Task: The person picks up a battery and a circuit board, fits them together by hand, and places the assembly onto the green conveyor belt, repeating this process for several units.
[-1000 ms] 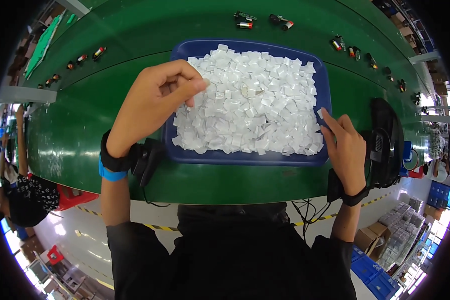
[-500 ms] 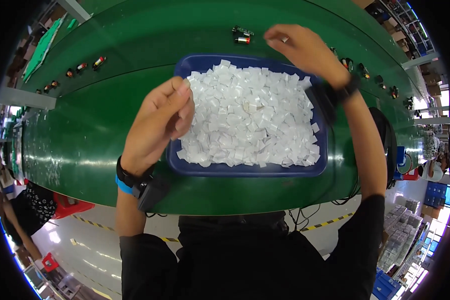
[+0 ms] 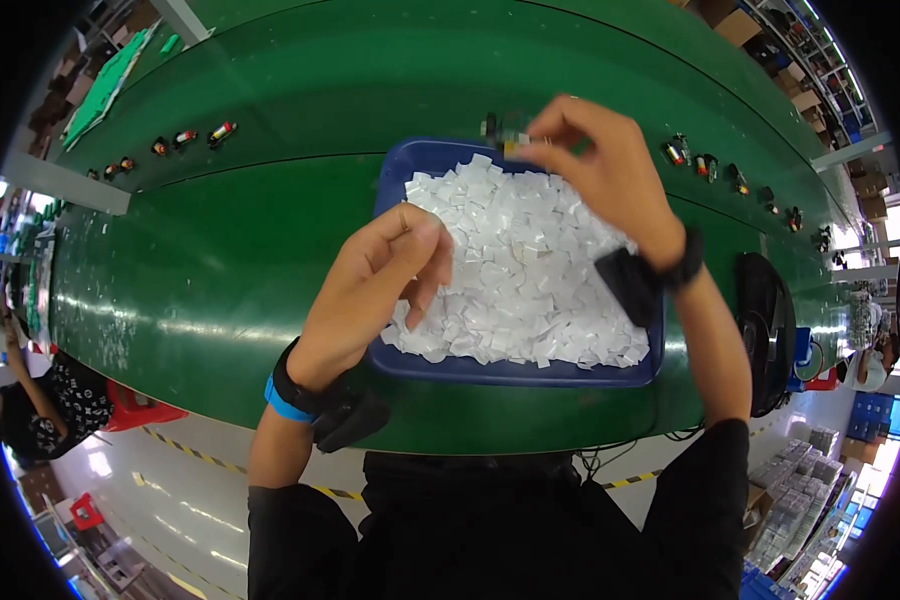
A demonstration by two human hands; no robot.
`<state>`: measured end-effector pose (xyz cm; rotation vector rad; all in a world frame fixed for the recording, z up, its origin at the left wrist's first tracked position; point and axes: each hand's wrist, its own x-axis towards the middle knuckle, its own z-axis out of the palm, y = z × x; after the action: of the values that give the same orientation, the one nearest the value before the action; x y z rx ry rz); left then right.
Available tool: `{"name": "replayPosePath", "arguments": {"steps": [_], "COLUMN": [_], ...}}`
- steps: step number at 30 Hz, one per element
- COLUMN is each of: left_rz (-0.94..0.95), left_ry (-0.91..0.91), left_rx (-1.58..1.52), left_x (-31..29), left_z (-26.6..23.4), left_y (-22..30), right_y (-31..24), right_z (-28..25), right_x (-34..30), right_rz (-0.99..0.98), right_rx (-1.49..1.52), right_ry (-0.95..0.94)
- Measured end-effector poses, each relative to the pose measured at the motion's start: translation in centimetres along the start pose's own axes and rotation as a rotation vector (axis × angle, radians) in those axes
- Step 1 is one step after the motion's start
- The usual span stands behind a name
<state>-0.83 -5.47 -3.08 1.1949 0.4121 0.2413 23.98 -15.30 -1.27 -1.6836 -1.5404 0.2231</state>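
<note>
A blue tray point(image 3: 515, 373) heaped with small white square pieces point(image 3: 530, 270) sits on the green bench in front of me. My left hand point(image 3: 385, 275) hovers over the tray's left part, thumb and forefinger pinched; whatever is between them is too small or hidden to name. Beyond the tray's far rim, my right hand point(image 3: 600, 165) has its thumb and forefinger on a small circuit board assembly point(image 3: 511, 137) with a dark end and a yellowish part. Motion smears that assembly, so its details are unclear.
More small assemblies with red and silver cylinders lie along the belt at the left point(image 3: 222, 133) and right point(image 3: 675, 152). A black bag-like object point(image 3: 765, 335) rests at the bench's right edge, near dark cables. A person point(image 3: 55, 400) is at far left beside a red stool point(image 3: 140, 408).
My right hand has reached the assembly beyond the tray and closed its fingers on it. My left hand remains pinched and has moved right with the shifting view.
</note>
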Motion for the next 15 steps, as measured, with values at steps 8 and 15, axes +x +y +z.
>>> {"name": "replayPosePath", "arguments": {"steps": [8,15], "left_rz": [-0.377,-0.084], "left_ry": [-0.266,-0.345], "left_rx": [-0.030,0.303], "left_x": [0.7,1.4], "left_z": [5.4,6.1], "left_y": [1.2,-0.3], "right_y": [-6.2,-5.0], "right_z": [-0.9,-1.5], "right_x": [-11.3,-12.7], "right_rz": [-0.348,-0.355], "right_rx": [-0.367,-0.280], "right_ry": [0.163,0.270]}}
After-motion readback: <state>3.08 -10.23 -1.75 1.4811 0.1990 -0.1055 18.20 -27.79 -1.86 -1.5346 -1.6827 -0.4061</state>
